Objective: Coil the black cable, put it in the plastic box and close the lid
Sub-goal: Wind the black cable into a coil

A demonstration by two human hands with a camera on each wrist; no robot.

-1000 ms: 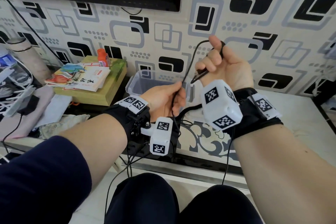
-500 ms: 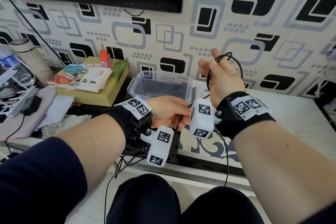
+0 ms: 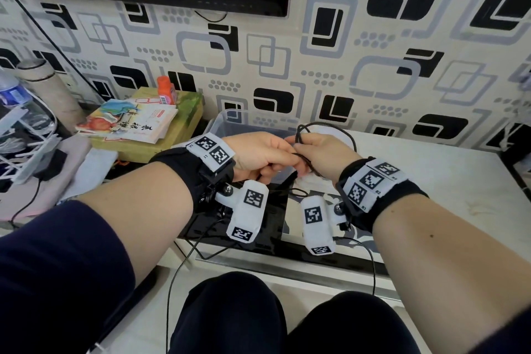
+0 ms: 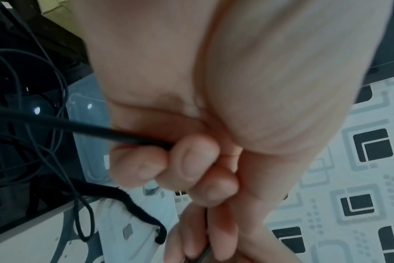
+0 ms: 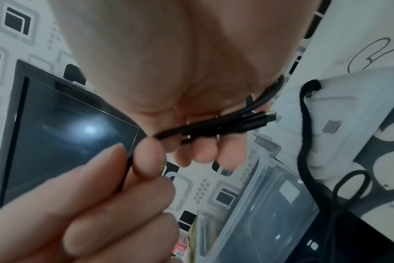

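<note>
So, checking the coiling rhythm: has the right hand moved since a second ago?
Yes. The right hand has dropped from up against the wallpaper to the plastic box rim, meeting the left hand.

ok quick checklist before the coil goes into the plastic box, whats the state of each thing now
1. Right hand grips the black cable loops: ok.
2. Left hand pinches a cable strand: ok.
3. Plastic box open, no lid on it: ok.
4. Coil finished: not ok, a strand runs out of the left hand away from the bundle.
5. Connector end gathered with the loops at the right hand: ok.
6. Lid within reach: cannot tell.
</note>
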